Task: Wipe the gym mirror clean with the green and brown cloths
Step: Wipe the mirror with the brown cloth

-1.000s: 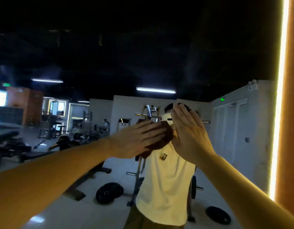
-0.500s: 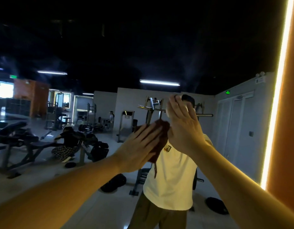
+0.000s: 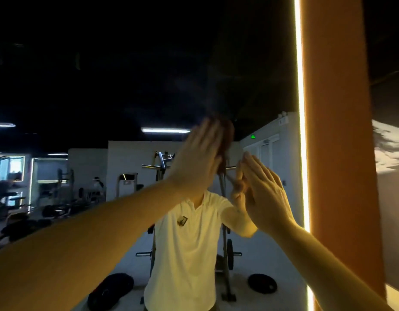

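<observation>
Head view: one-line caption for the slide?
Left hand presses a brown cloth flat against the mirror; open right hand meets its reflection lower right.

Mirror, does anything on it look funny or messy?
Yes, a little. Faint hazy streaks smear the mirror just above the brown cloth, which the left hand presses flat on the glass. The right hand lies open against the glass too, but no green cloth shows under it.

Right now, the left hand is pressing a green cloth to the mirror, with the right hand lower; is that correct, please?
Not quite: the head view shows the cloth under the left hand is brown, not green; the rest holds.
</observation>
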